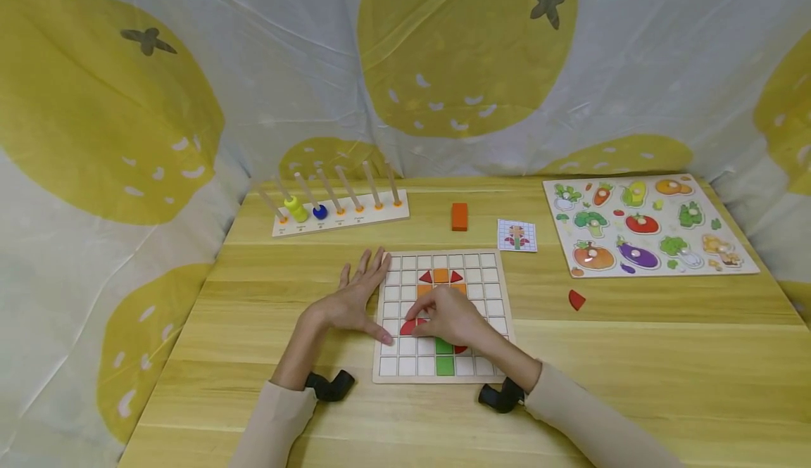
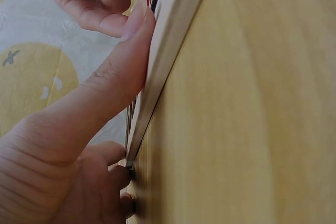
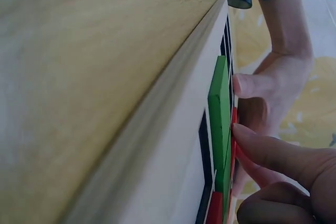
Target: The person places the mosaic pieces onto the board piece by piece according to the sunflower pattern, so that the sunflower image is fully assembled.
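A white grid board (image 1: 388, 367) lies on the table before me. My left hand (image 1: 353, 300) rests spread at its left edge, the thumb reaching over the rim and the other fingers along the side. With bent fingers and thumb, my right hand (image 1: 453, 317) pinches a red quarter-circle piece (image 1: 407, 328) at the board's middle left. Above that hand sit orange squares (image 1: 441, 276) flanked by two red triangles (image 1: 426, 277). Green squares (image 1: 445, 366) run down to the bottom row, and another red piece (image 1: 461, 349) shows partly under the right hand.
Behind the board are an orange block (image 1: 459, 217), a pattern card (image 1: 517, 235) and a peg stand (image 1: 342, 213) with yellow and blue beads. To the right lie a loose red quarter-circle (image 1: 576, 300) and a vegetable puzzle board (image 1: 652, 225). A patterned cloth (image 1: 285, 88) hangs behind the table.
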A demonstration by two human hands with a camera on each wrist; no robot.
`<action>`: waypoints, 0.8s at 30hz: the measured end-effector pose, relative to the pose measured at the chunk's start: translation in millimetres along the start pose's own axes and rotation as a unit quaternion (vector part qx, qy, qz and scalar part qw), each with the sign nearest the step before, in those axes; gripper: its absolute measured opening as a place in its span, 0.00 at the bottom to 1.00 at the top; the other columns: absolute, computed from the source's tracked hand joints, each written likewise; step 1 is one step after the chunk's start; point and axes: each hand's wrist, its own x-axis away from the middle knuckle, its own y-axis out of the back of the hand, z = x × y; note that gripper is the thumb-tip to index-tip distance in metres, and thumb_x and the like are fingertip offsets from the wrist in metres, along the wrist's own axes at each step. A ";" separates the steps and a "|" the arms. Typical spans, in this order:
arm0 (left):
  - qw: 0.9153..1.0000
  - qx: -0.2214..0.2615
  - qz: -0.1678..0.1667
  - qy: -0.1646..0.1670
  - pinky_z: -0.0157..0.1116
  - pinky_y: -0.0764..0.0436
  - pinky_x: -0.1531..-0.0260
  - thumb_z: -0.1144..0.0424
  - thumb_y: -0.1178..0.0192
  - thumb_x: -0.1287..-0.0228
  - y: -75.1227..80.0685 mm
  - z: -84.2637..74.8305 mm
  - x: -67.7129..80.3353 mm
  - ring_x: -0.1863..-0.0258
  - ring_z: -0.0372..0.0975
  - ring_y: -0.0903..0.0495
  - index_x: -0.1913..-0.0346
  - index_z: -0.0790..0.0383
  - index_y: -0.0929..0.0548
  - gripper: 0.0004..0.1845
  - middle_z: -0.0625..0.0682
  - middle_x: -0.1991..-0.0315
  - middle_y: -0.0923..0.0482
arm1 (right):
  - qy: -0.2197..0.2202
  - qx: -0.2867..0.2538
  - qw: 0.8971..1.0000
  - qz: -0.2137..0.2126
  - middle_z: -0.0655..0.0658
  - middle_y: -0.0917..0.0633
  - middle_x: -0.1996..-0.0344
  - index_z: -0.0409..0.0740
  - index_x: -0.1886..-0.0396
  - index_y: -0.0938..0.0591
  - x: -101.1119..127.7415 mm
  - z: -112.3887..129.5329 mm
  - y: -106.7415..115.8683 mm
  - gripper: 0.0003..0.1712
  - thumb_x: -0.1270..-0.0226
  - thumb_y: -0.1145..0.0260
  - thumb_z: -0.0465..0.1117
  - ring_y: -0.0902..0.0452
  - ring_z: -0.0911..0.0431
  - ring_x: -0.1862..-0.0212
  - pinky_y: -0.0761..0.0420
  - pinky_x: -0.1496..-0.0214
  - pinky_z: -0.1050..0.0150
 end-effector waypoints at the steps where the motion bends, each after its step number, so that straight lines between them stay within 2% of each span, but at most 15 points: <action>1: 1.000 -0.001 0.000 -0.001 0.66 0.77 0.23 0.41 0.17 0.57 0.1 0.2 0.0 0.17 0.56 0.83 0.16 0.60 0.69 0.80 0.58 0.16 0.81 | 0.001 0.000 1.000 0.000 0.54 0.26 0.86 0.47 0.64 0.06 -0.1 0.1 -0.3 0.08 0.45 0.18 0.38 0.36 0.60 0.79 0.43 0.78 0.71; 15: 1.000 0.000 -0.001 -0.003 0.67 0.77 0.24 0.42 0.17 0.57 -0.3 0.1 0.7 0.17 0.57 0.82 0.16 0.61 0.69 0.80 0.59 0.16 0.81 | 0.002 0.009 1.000 0.003 0.54 0.27 0.86 0.48 0.63 0.06 2.8 0.9 0.8 0.08 0.44 0.18 0.39 0.37 0.61 0.79 0.44 0.77 0.71; 19: 1.000 0.001 0.000 -0.003 0.67 0.77 0.24 0.42 0.17 0.57 0.0 0.1 0.3 0.18 0.56 0.83 0.16 0.61 0.69 0.80 0.59 0.16 0.81 | 0.009 -0.009 1.000 0.000 0.55 0.29 0.86 0.48 0.62 0.06 6.3 -0.7 4.1 0.09 0.44 0.18 0.40 0.37 0.61 0.78 0.43 0.76 0.72; 24: 1.000 0.001 0.005 0.002 0.65 0.78 0.23 0.41 0.17 0.57 0.0 0.2 -0.1 0.17 0.55 0.83 0.16 0.60 0.69 0.81 0.57 0.16 0.82 | 0.013 -0.042 0.999 -0.012 0.55 0.32 0.88 0.46 0.59 0.07 14.7 -5.7 19.3 0.09 0.39 0.21 0.39 0.39 0.61 0.82 0.43 0.79 0.72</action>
